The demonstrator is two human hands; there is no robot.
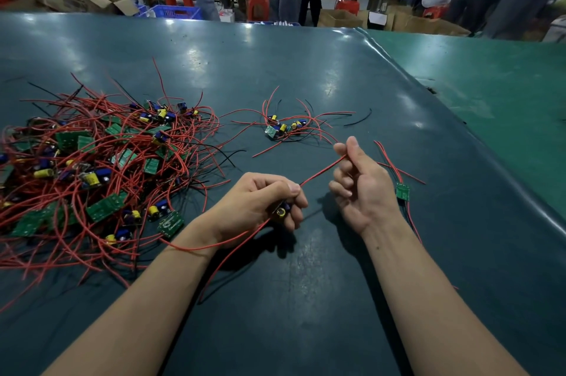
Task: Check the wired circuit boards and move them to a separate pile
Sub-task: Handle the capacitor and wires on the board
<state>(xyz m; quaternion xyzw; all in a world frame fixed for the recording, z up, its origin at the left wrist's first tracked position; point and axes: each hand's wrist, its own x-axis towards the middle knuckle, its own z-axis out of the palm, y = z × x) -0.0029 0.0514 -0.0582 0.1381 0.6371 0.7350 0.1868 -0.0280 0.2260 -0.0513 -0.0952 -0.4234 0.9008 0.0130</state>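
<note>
The left hand [260, 201] is held low over the dark green table [306, 69], knuckles up, its fingers [294, 216] curled tightly around a small circuit board [282, 210]. Most of that board is hidden inside the fist; only a yellow-topped capacitor and a blue part can be seen between the fingers. The right hand [361, 185] is raised just to the right of it, palm turned toward the camera, and a red wire [321, 172] running up from the held board is pinched between its thumb and forefinger, the other fingers being loosely curled. A second red lead is trailed from the left fist back across the left wrist toward the camera.

Well to the left of the left fingers a large pile of wired boards [101, 173] is spread on the table, its left edge cut off by the frame. Beyond both hands, a smaller pile of boards [284, 127] with red and black leads is laid. Just right of the right hand, partly hidden behind its wrist, a single green board [402, 191] with red wires is seen on the table. People at benches at the far side are blurred.
</note>
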